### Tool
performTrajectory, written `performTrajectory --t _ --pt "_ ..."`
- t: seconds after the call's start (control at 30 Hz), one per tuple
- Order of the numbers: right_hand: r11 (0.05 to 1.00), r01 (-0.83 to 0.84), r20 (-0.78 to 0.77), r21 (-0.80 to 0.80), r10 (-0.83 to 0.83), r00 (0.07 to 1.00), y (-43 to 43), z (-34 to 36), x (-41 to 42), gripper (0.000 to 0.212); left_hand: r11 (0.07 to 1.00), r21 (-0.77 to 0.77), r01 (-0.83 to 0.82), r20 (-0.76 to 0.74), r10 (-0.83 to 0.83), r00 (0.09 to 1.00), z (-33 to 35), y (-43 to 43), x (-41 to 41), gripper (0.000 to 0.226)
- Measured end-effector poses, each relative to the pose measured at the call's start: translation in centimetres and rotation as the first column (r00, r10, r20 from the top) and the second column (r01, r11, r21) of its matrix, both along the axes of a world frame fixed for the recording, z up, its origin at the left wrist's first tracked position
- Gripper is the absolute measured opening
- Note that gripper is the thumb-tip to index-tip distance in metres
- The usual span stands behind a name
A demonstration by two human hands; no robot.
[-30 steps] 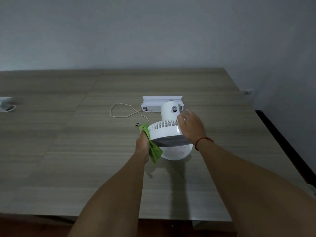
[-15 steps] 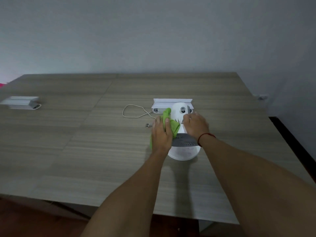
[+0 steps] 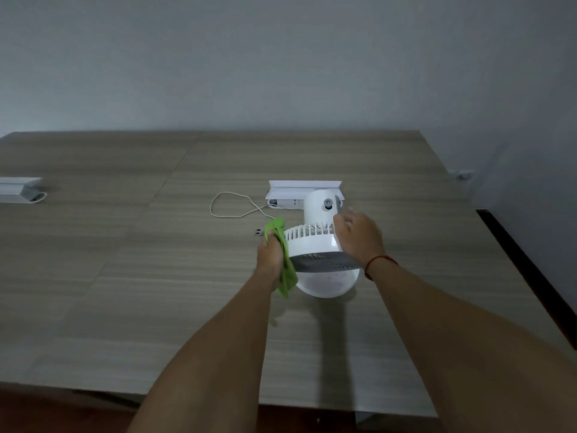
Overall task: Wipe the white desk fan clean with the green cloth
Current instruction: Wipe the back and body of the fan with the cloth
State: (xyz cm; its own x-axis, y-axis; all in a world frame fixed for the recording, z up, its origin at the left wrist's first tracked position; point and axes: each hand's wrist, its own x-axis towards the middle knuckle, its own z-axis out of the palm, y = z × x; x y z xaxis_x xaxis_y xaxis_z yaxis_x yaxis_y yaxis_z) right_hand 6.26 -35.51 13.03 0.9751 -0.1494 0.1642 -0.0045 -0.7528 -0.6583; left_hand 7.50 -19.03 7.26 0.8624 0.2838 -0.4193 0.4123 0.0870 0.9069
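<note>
The white desk fan (image 3: 315, 242) stands in the middle of the wooden table (image 3: 156, 276), its round head tilted down towards me over its round base. My left hand (image 3: 271, 254) grips the green cloth (image 3: 285, 260) and presses it against the left side of the fan's head. My right hand (image 3: 359, 235) holds the right side of the head, with a red string around the wrist. The grey grille shows between my two hands.
A white power strip box (image 3: 304, 190) lies just behind the fan. The fan's white cord (image 3: 231, 210) loops to the left, its plug (image 3: 257, 232) loose on the table. Another white box (image 3: 18, 189) sits at the far left. The table's right edge borders a dark floor.
My left hand has slid the cloth from the top of the fan's head down to its left side. My right hand has stayed on the right side.
</note>
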Motion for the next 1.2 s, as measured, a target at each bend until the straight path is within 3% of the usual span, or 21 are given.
performTrajectory --t 0.17,0.27,0.33,0.47,0.53,0.7,0.8,0.9,0.97,1.03,1.1,1.2 --pt "0.998 0.021 0.008 0.065 -0.021 1.0 -1.0 0.4 0.3 0.033 0.961 -0.267 0.067 -0.083 -0.092 0.992 -3.0 0.5 1.6 0.052" --pt "0.997 0.033 -0.014 0.074 -0.032 0.999 -1.2 0.4 0.8 0.034 0.89 -0.439 0.124 -0.071 -0.171 0.983 -3.3 0.5 1.9 0.041" --pt "0.997 0.038 -0.014 0.069 -0.037 0.999 -1.1 0.3 1.0 0.035 0.826 -0.546 0.142 -0.07 -0.213 0.974 -4.6 0.4 2.3 0.049" --pt "0.996 0.052 -0.036 0.072 -0.05 0.998 -1.1 0.4 1.5 0.037 0.789 -0.602 0.121 -0.098 -0.223 0.97 -5.3 -0.2 2.2 0.056" --pt "0.994 0.067 -0.029 0.092 -0.065 0.997 -1.1 0.4 1.4 0.038 0.853 -0.515 0.089 -0.126 -0.178 0.976 -4.6 -0.1 2.0 0.051" --pt "0.992 0.083 -0.012 0.099 -0.083 0.997 0.1 0.5 1.0 0.037 0.969 -0.241 -0.049 -0.165 0.009 0.986 -3.6 0.9 2.0 0.062" --pt "0.993 0.1 -0.022 0.062 -0.099 0.995 0.8 0.4 1.1 0.03 0.993 -0.107 -0.058 -0.109 0.046 0.993 -1.3 0.7 1.0 0.068" --pt "0.989 0.131 -0.02 0.068 -0.13 0.991 1.2 0.2 1.1 0.032 0.997 0.064 -0.031 0.036 0.029 0.999 1.1 -0.2 -0.4 0.065" --pt "0.989 0.123 -0.028 0.08 -0.121 0.992 1.2 0.1 1.0 0.034 0.968 0.249 0.017 0.21 -0.071 0.975 2.6 -1.0 -1.6 0.059" --pt "0.988 0.12 -0.066 0.1 -0.114 0.991 1.2 0.3 0.9 0.034 0.897 0.436 0.078 0.366 -0.255 0.895 3.5 -1.9 -2.5 0.055" --pt "0.977 0.134 -0.13 0.168 -0.113 0.985 1.0 0.5 0.7 0.037 0.792 0.586 0.173 0.365 -0.449 0.816 3.8 -2.8 -2.7 0.06" --pt "0.923 0.177 -0.223 0.341 -0.104 0.969 0.5 1.5 0.2 0.062 0.645 0.721 0.255 0.308 -0.628 0.715 4.4 -3.6 -3.1 0.055"
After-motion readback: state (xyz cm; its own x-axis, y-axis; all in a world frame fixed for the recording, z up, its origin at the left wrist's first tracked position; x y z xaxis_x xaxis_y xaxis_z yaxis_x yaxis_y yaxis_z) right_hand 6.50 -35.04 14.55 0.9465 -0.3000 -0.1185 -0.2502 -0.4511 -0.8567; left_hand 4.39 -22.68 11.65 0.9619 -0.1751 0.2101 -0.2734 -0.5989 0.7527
